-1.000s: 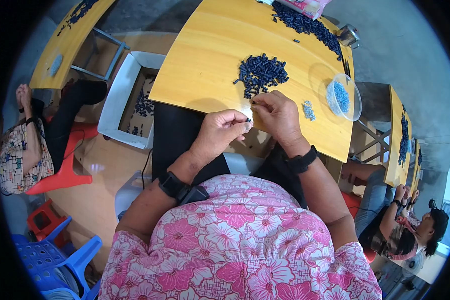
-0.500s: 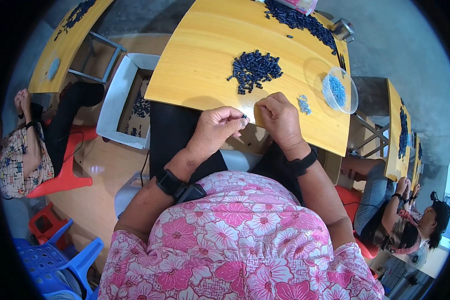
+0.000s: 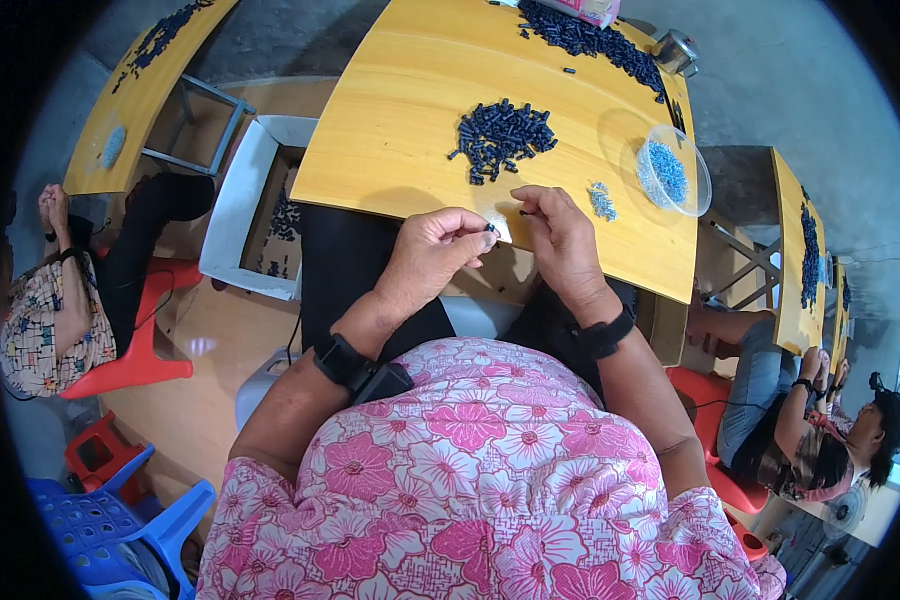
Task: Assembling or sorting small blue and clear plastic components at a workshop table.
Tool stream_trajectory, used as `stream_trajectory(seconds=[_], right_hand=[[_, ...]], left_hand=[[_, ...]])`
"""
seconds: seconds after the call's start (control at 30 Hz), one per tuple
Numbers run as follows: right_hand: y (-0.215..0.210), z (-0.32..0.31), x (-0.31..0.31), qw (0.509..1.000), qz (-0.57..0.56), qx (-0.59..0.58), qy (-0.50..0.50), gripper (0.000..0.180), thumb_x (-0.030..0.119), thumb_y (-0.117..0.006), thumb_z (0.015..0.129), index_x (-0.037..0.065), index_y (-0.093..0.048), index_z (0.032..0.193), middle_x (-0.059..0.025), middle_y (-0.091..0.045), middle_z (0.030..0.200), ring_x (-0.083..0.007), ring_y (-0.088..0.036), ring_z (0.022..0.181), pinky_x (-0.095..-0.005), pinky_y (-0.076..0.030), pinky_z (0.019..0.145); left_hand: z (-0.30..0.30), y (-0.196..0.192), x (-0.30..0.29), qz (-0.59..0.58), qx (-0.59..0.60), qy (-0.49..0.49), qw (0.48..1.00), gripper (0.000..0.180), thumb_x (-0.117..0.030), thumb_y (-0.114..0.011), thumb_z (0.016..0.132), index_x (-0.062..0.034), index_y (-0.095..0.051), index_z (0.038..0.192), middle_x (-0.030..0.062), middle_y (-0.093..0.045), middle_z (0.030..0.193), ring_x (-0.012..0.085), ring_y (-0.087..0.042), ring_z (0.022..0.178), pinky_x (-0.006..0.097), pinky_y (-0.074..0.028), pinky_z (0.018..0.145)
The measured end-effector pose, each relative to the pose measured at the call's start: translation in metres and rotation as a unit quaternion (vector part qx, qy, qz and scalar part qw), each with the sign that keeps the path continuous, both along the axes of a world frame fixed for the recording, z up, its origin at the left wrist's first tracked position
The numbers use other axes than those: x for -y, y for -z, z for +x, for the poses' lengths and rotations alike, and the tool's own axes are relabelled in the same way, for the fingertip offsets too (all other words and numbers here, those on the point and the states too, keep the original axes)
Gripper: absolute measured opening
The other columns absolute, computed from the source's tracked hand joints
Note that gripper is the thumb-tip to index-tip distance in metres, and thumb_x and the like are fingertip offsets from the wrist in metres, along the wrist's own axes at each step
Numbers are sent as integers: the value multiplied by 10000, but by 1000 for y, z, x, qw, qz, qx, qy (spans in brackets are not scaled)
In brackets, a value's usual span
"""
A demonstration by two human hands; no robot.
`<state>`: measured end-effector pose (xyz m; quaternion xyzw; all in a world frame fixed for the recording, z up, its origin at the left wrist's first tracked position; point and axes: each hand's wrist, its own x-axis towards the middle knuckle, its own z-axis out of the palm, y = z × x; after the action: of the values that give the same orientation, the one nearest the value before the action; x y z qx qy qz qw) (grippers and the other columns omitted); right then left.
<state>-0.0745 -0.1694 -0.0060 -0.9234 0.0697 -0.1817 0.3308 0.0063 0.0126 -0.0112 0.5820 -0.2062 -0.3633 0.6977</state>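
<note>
Pinching: left hand [image 3: 432,252] fingers are holding one small dark piece [image 3: 491,229] at the counter's [image 3: 390,150] near edge.
Right hand [image 3: 560,240]: fingers narrowing on a thin bit.
Pile [image 3: 500,135]: lying farther off.
Next: joining them is probably calling for fine alignment.

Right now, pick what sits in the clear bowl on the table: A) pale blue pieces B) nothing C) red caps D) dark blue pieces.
A: the clear bowl at the table's right end holds pale blue pieces, while the dark pieces lie loose in a heap on the wood, apart from it.
</note>
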Motion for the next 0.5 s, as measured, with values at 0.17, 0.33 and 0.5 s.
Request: stream_trajectory(seconds=[0.17, 0.33, 0.5], right_hand=[[-8, -9, -4, 950, 307, -42, -20, 261, -75, -561, 889, 17, -622, 1125, -74, -639, 972, -164, -648, 921, -291, -526, 842], [-22, -12, -6, 879, 472, -74, -4, 201, -49, -562, 911, -11, -614, 1101, -36, -621, 955, -122, -638, 859, -269, -525, 824], [-29, -12, -9, 862, 503, -63, -1, 194, -51, -567, 904, -4, -618, 1085, -33, -625, 951, -117, -634, 856, -261, -521, 818]], left_hand=[[-1, 0, 2, 9, 25, 9, 1000, 151, -109, -649, 934, 14, -683, 1014, 23, -680, 917, 69, -610, 797, 230, -532, 721], [0, 2, 2, 30, 70, 18, 997, 145, -101, -660, 924, 12, -684, 1011, 22, -684, 912, 64, -612, 785, 223, -532, 705], [-3, -2, 4, 28, 103, -3, 994, 114, -97, -692, 891, 7, -693, 935, -21, -637, 747, 27, -557, 686, 198, -462, 612]])
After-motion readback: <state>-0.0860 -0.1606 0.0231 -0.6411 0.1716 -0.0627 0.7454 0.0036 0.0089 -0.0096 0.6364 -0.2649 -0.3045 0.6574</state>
